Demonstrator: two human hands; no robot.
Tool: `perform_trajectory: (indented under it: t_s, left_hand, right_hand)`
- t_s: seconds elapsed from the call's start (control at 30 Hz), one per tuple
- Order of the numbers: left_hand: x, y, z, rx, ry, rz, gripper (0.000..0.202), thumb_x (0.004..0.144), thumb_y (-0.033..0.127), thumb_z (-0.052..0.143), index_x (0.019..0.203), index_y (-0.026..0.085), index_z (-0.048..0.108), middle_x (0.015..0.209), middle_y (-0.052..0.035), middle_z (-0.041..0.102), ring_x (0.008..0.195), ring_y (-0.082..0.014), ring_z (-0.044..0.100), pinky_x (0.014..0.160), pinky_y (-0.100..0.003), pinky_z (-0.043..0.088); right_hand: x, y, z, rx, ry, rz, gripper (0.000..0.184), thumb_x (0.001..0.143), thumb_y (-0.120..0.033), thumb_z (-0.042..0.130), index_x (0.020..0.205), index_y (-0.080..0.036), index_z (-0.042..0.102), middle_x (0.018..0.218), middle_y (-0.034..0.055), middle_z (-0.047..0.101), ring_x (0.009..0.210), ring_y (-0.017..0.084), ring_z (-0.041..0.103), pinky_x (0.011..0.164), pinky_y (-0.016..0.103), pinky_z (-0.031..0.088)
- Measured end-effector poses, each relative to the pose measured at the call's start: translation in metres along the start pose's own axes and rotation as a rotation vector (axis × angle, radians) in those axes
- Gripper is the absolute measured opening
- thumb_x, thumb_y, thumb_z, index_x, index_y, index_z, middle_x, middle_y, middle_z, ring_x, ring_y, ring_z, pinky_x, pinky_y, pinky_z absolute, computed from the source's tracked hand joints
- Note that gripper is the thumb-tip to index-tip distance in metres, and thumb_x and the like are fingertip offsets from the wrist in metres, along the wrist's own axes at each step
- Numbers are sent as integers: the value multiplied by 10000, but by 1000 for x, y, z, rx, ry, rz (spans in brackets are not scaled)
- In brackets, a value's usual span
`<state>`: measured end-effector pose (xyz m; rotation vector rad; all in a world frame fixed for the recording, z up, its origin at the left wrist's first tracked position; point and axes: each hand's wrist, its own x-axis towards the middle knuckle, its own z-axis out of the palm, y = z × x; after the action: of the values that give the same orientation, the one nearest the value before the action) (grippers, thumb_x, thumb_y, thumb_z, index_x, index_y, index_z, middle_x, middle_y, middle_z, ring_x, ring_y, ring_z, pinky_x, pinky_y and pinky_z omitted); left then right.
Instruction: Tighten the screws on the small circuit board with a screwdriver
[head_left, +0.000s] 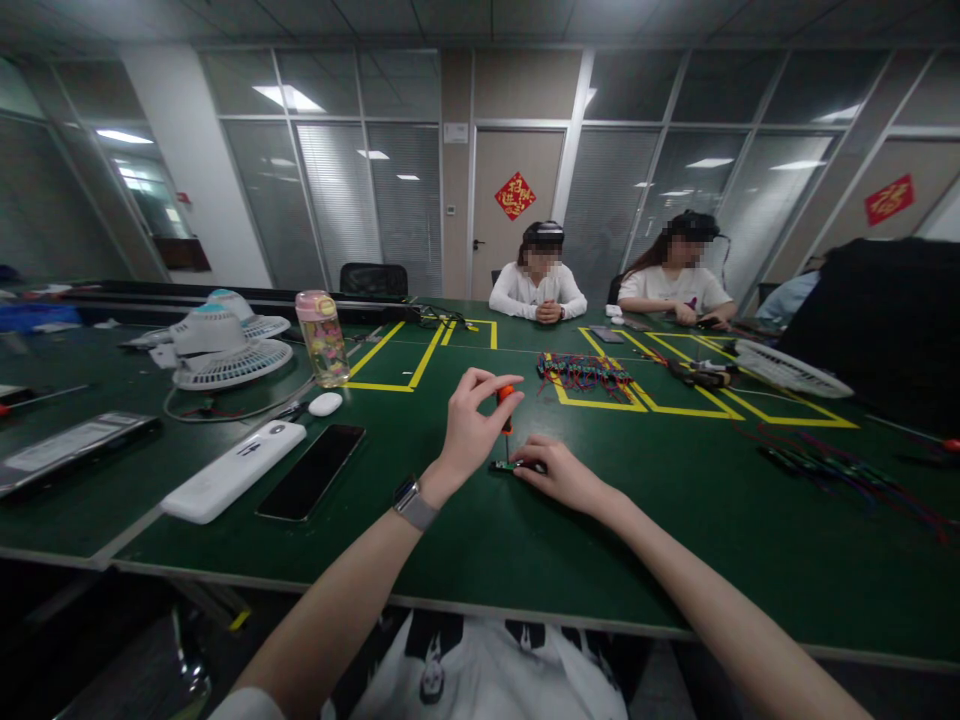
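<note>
My left hand (477,418), with a watch on its wrist, is closed around the orange handle of a screwdriver (506,400). The screwdriver stands upright, its thin shaft pointing down at a small green circuit board (501,466) on the table. My right hand (553,470) pins that board against the table with its fingertips, from the right side. Part of the board lies hidden under those fingers. Whether the screwdriver's tip sits in a screw is too small to tell.
On the green table (420,530), a black phone (312,473), white power bank (235,470) and bottle (322,340) are at left, near fans (225,350). Wired boards (585,375) lie beyond my hands, more (847,475) at right. Two people (537,285) sit opposite.
</note>
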<state>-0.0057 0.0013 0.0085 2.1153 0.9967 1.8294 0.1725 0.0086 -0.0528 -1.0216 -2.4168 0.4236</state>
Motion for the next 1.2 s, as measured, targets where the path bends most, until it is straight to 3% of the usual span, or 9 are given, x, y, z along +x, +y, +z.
perform_trajectory:
  t_s: [0.17, 0.33, 0.57, 0.7, 0.77, 0.93, 1.1, 1.2]
  left_hand:
    - [0, -1, 0, -92, -108, 4, 291, 941, 200, 441, 1169, 214, 620, 1052, -53, 621, 998, -150, 575, 898, -282, 439]
    - [0, 0, 0, -37, -60, -1, 211, 875, 248, 576, 1061, 218, 670, 930, -34, 604, 857, -144, 586, 806, -267, 470]
    - [1, 0, 0, -116, -155, 16, 305, 927, 179, 465, 1203, 217, 589, 1115, -55, 615, 1041, -151, 573, 927, -286, 444]
    - [0, 0, 0, -50, -37, -2, 195, 849, 218, 608, 1034, 198, 667, 929, -32, 619, 854, -140, 587, 810, -267, 473]
    - [0, 0, -1, -28, -2, -16, 170, 857, 241, 601, 998, 193, 683, 910, -32, 606, 850, -142, 583, 812, -271, 469]
    - [0, -1, -1, -163, -108, -27, 289, 945, 215, 427, 1158, 197, 622, 1110, -63, 629, 1053, -163, 577, 937, -298, 440]
    - [-1, -1, 1, -80, -43, -18, 204, 874, 266, 577, 1043, 211, 676, 937, -38, 595, 862, -146, 581, 808, -270, 470]
    - [-2, -1, 1, -40, -32, -24, 233, 901, 277, 532, 1086, 229, 665, 980, -43, 570, 919, -151, 568, 850, -280, 460]
  right_hand:
    - [0, 0, 0, 9, 1, -2, 147, 868, -213, 568, 957, -171, 678, 876, 55, 582, 792, 166, 577, 734, 271, 466]
    - [0, 0, 0, 20, 5, -3, 145, 869, -224, 570, 954, -176, 677, 878, 53, 584, 776, 164, 580, 726, 276, 468]
    - [1, -1, 0, 17, 5, -7, 150, 871, -228, 567, 949, -168, 680, 868, 55, 584, 764, 162, 576, 720, 273, 464]
    - [0, 0, 1, -1, 7, -6, 154, 875, -242, 567, 952, -173, 682, 856, 51, 579, 761, 160, 569, 712, 271, 458]
    - [0, 0, 1, 6, 10, -3, 158, 879, -246, 562, 951, -173, 683, 861, 52, 581, 768, 161, 569, 716, 271, 460]
    - [0, 0, 0, 25, 1, -1, 164, 880, -248, 561, 955, -170, 685, 888, 61, 592, 780, 165, 575, 731, 279, 470]
    - [0, 1, 1, 22, 6, 0, 162, 876, -245, 566, 961, -170, 682, 894, 62, 593, 774, 164, 581, 730, 283, 473]
    - [1, 1, 1, 22, 6, 5, 159, 873, -242, 567, 956, -171, 682, 898, 63, 595, 774, 162, 583, 735, 282, 477]
